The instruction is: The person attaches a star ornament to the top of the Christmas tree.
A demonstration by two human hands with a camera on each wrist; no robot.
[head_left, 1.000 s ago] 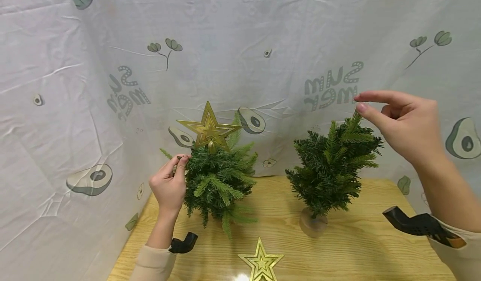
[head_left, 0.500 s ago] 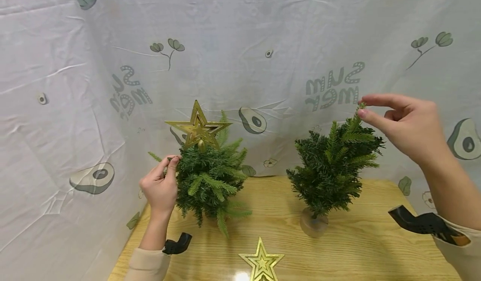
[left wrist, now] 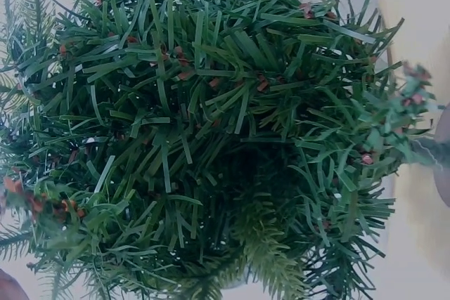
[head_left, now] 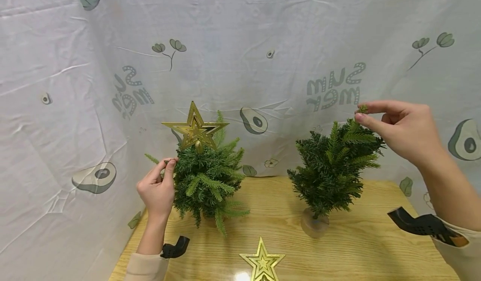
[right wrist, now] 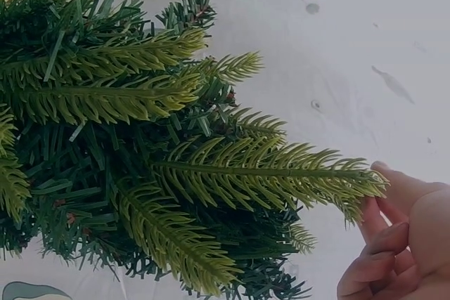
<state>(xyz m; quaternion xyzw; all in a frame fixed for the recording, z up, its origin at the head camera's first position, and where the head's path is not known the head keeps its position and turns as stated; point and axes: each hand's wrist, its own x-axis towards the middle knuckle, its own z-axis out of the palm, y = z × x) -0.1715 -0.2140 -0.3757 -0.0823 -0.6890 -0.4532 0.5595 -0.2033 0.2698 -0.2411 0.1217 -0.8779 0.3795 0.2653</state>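
At left stands a small artificial Christmas tree [head_left: 204, 185] topped by a gold star [head_left: 196, 131]. My left hand [head_left: 158, 189] pinches a branch tip on its left side; the left wrist view is filled by the tree's dark green needles [left wrist: 204, 103], with little of the hand showing. To the right is a second small tree [head_left: 330, 168], leaning right, with no star on it. At its top, my right hand [head_left: 407, 126] pinches the tip of a light green branch [right wrist: 267, 172] between thumb and index finger.
Near the table's front edge lies another gold star [head_left: 263, 262], cut off by the frame. The right tree has a round wooden base [head_left: 315, 224] on the wooden table [head_left: 278, 214]. A white printed curtain [head_left: 225, 43] hangs behind and at left.
My left hand and the star-topped tree have shifted left together. The right fingers have closed around the branch tip and sunk slightly. The loose star has stayed put.
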